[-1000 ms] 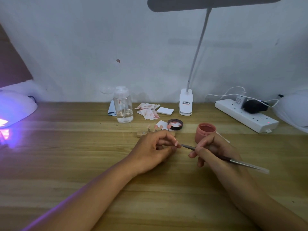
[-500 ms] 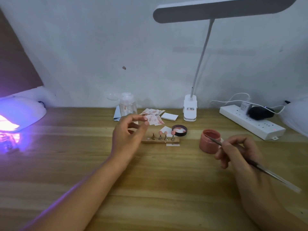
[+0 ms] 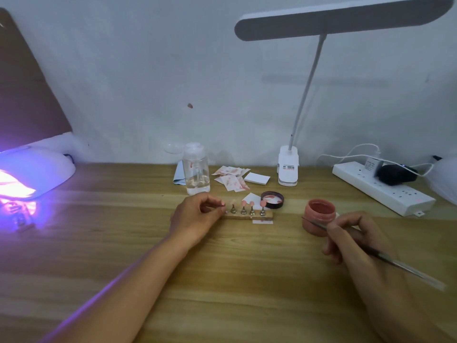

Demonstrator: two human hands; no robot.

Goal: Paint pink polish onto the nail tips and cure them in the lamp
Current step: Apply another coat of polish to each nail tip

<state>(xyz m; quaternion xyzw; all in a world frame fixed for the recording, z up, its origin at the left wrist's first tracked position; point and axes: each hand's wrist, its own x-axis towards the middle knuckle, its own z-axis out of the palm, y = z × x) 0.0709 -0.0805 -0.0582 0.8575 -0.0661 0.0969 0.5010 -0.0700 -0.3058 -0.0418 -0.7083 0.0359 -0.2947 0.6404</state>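
Our left hand [image 3: 197,216] pinches what looks like a tip [image 3: 223,204] at the rack [image 3: 247,216] just past its fingertips. Our right hand [image 3: 351,240] grips the brush [image 3: 385,257], with the jar [image 3: 320,212] just ahead. The lamp [image 3: 32,173] is far left. A clumsy set-down could smear it or topple the others.

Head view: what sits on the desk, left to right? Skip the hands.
curing lamp → clear bottle → nail stand → desk lamp base → pink polish jar → power strip
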